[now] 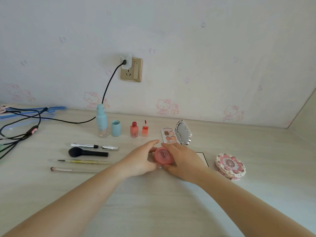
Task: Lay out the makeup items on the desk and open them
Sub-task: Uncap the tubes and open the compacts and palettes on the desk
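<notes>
— Where, the pink round compact (163, 156)?

— Mid-desk, gripped from both sides: left hand (143, 160) curled round its left edge, right hand (182, 161) curled over its right edge and near rim. Lid with a triangle mark facing up; open or closed, impossible to tell.

— Behind the hands?

— Open eyeshadow palette (170, 135), mirror lid (183, 132) raised, just past the right fingertips. Left of that, a red tint bottle (134, 130) beside its wand cap (145, 129) standing apart; further left, a pale blue pump bottle (101, 123) with its blue cap (116, 128) off and alongside.

— Left side?

— Four long items lying in a row: silver mascara (94, 146) pulled apart, black powder brush (88, 152), two slim brushes (75, 165). Beyond, black cables (20, 132) and blue hangers (34, 111) at the far left edge.

— Right side?

— Ornate round pink case (230, 165), closed, well apart from the right hand. White card with black border (203, 159) partly hidden under the right wrist.

— Free room?

— Bare light wood desk (153, 202) along the near edge, either side of the forearms, and a wide stretch toward the right corner by the wall.
</notes>
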### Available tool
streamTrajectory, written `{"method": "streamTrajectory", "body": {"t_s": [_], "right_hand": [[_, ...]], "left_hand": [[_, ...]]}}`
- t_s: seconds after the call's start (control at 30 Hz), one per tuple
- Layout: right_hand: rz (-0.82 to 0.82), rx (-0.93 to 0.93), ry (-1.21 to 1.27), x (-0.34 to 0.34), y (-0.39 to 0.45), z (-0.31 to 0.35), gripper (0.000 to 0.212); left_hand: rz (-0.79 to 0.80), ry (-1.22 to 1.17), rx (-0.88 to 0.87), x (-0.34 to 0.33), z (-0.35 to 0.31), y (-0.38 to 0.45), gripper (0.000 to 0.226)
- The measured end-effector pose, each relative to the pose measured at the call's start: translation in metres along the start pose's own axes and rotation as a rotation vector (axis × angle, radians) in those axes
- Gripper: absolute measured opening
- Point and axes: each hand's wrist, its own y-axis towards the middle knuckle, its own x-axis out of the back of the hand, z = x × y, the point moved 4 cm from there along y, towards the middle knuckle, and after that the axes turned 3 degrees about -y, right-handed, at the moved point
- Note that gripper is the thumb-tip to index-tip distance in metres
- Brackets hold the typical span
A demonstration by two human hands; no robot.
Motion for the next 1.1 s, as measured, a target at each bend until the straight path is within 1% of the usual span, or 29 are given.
{"method": "streamTrajectory", "body": {"t_s": [0.03, 0.07, 0.1, 0.13, 0.17, 0.2, 0.23, 0.27, 0.33, 0.4, 0.47, 0.53, 0.6, 0.63, 0.7, 0.77, 0.83, 0.93, 1.03, 1.1], "right_hand": [[-0.05, 0.033, 0.039, 0.004, -0.003, 0.0, 0.067], [-0.107, 0.07, 0.082, 0.008, -0.006, 0.0, 0.064], [-0.16, 0.106, 0.125, 0.014, -0.01, 0.001, 0.063], [-0.21, 0.14, 0.167, 0.02, -0.015, 0.001, 0.063], [-0.257, 0.174, 0.201, 0.025, -0.02, 0.003, 0.065], [-0.288, 0.205, 0.222, 0.029, -0.025, 0.006, 0.067], [-0.308, 0.232, 0.223, 0.031, -0.029, 0.009, 0.069], [-0.329, 0.262, 0.206, 0.034, -0.033, 0.013, 0.069], [-0.354, 0.317, 0.17, 0.036, -0.039, 0.02, 0.07], [-0.351, 0.334, 0.165, 0.039, -0.043, 0.022, 0.071], [-0.312, 0.301, 0.188, 0.04, -0.045, 0.021, 0.074], [-0.244, 0.199, 0.261, 0.042, -0.048, 0.018, 0.079], [-0.23, 0.111, 0.396, 0.044, -0.052, 0.016, 0.079], [-0.244, 0.065, 0.477, 0.046, -0.053, 0.016, 0.072], [-0.232, -0.058, 0.693, 0.052, -0.053, 0.017, 0.051], [-0.146, -0.182, 0.93, 0.056, -0.052, 0.019, 0.034], [-0.076, -0.262, 1.063, 0.06, -0.051, 0.021, 0.025], [-0.06, -0.28, 1.045, 0.067, -0.048, 0.022, 0.023], [-0.108, -0.262, 0.947, 0.072, -0.045, 0.021, 0.04], [-0.143, -0.238, 0.883, 0.075, -0.046, 0.019, 0.043]], "left_hand": [[-0.023, -0.139, 0.022, 0.004, 0.0, -0.003, 0.073], [-0.061, -0.343, 0.055, 0.009, -0.001, -0.007, 0.061], [-0.093, -0.594, 0.114, 0.014, -0.002, -0.011, 0.049], [-0.078, -0.849, 0.189, 0.016, -0.003, -0.015, 0.04], [-0.022, -1.022, 0.249, 0.015, -0.005, -0.018, 0.036], [0.063, -1.085, 0.284, 0.014, -0.009, -0.023, 0.035], [0.152, -1.098, 0.308, 0.01, -0.012, -0.028, 0.037], [0.235, -1.098, 0.315, 0.005, -0.016, -0.033, 0.041], [0.333, -1.097, 0.282, -0.002, -0.021, -0.036, 0.048], [0.352, -1.104, 0.218, -0.004, -0.027, -0.039, 0.047], [0.332, -1.134, 0.161, -0.003, -0.033, -0.042, 0.037], [0.282, -1.184, 0.117, -0.001, -0.036, -0.044, 0.032], [0.227, -1.192, 0.074, -0.002, -0.039, -0.046, 0.033], [0.188, -1.18, 0.047, -0.002, -0.04, -0.046, 0.034], [0.093, -1.13, -0.014, -0.004, -0.043, -0.046, 0.041], [-0.033, -0.991, -0.068, -0.006, -0.046, -0.045, 0.049], [-0.168, -0.804, -0.127, -0.008, -0.049, -0.043, 0.055], [-0.31, -0.573, -0.217, -0.012, -0.055, -0.042, 0.055], [-0.398, -0.459, -0.259, -0.016, -0.061, -0.037, 0.047], [-0.434, -0.412, -0.285, -0.021, -0.068, -0.036, 0.044]]}}
